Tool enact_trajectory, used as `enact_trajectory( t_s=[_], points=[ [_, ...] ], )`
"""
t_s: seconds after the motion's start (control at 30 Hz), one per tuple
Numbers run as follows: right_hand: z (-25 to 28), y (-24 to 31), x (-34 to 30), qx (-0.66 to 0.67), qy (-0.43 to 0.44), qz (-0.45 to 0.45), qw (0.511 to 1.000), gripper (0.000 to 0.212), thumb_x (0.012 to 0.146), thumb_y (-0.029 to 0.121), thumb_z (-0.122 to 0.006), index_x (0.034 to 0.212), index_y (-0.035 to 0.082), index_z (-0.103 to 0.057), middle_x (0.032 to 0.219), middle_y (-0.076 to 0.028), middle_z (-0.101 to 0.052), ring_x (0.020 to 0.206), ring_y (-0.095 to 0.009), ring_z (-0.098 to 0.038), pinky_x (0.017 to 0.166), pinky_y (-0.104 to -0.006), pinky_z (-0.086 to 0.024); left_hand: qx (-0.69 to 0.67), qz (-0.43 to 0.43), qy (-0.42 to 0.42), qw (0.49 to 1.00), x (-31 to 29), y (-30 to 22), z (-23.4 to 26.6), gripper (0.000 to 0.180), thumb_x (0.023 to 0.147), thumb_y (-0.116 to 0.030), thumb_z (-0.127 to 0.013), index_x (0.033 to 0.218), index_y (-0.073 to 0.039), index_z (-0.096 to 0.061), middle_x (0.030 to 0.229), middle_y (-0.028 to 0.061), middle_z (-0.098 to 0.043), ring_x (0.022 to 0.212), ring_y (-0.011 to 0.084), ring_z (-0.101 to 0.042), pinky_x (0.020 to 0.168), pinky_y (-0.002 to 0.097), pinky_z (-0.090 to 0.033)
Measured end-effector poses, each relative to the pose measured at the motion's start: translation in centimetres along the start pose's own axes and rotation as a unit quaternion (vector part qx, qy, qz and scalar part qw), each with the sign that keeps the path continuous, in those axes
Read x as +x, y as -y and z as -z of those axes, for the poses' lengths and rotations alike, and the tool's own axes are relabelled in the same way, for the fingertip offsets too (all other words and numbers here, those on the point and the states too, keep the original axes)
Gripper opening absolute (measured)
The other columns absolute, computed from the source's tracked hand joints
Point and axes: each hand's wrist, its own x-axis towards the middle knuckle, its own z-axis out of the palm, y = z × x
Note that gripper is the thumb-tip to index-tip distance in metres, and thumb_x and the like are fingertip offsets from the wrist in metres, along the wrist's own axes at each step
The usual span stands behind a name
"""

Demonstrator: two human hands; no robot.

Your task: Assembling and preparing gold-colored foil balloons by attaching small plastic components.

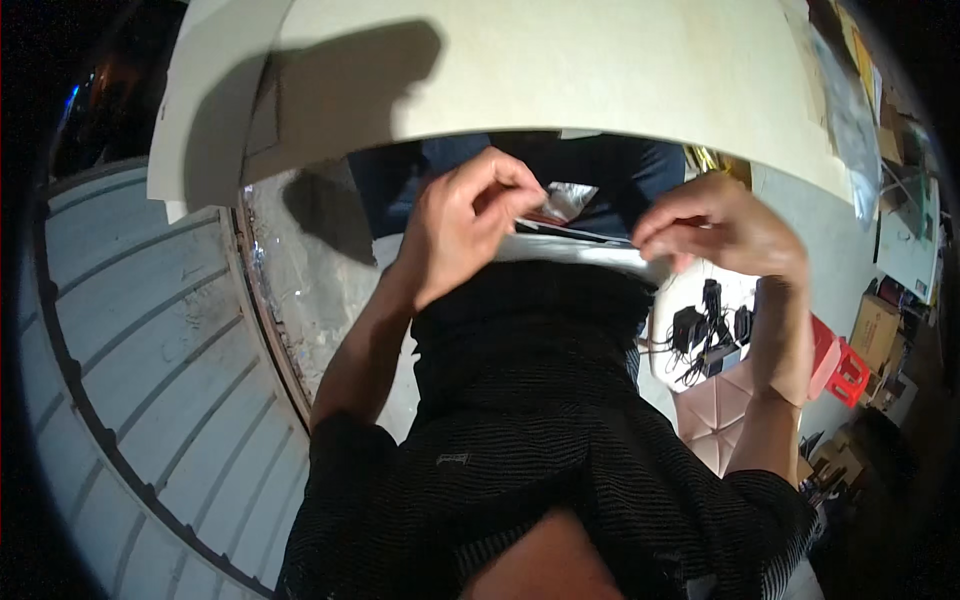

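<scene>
A thin pale strip (578,232) runs nearly level between my two hands over my lap. My left hand (462,220) is closed, with thumb and fingers pinched at the strip's left end. At its other end, the fingers of my right hand (722,228) are bent together and slightly blurred. Below the strip, a white sheet-like piece (565,252), perhaps plastic, lies across my waist. A crinkled silver packet (572,200) rests on my dark trousers just beyond the left fingertips. What the strip is made of cannot be made out.
A pale tabletop (600,75) curves across ahead of my hands. To the right are black adapters with cables (708,330), a pink tufted seat (712,412), a red stool (848,375) and cardboard boxes (878,335). Grey metal slats (165,330) stand at the left.
</scene>
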Motion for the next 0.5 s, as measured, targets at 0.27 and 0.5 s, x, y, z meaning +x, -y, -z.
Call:
enact_trajectory(
  t_s=[0.27,0.5],
  points=[
    [-8.1,-11.7,6.1,-0.134,-0.092,-0.048,0.986,0.022,0.089,0.014,-0.069,0.107,0.003,-0.073,0.098,-0.013,-0.071,0.087,-0.027,-0.068,0.083,-0.0396,-0.053,0.233,0.07,0.172,0.955,2.4,8.7,-2.1,0.026,0.091,-0.014,-0.067,0.112,0.0,-0.068,0.105,0.0175,-0.072,0.093,0.0274,-0.071,0.082,0.037,-0.054],
    [-7.9,-13.0,9.8,-0.113,-0.063,-0.047,0.99,0.02,0.089,0.019,-0.067,0.101,0.003,-0.074,0.097,-0.015,-0.071,0.093,-0.03,-0.069,0.086,-0.0408,-0.052,0.271,0.11,0.293,0.91,3.6,10.3,-3.4,0.019,0.086,-0.014,-0.068,0.092,0.004,-0.068,0.09,0.0182,-0.072,0.082,0.0335,-0.069,0.074,0.0414,-0.05]
  ],
)
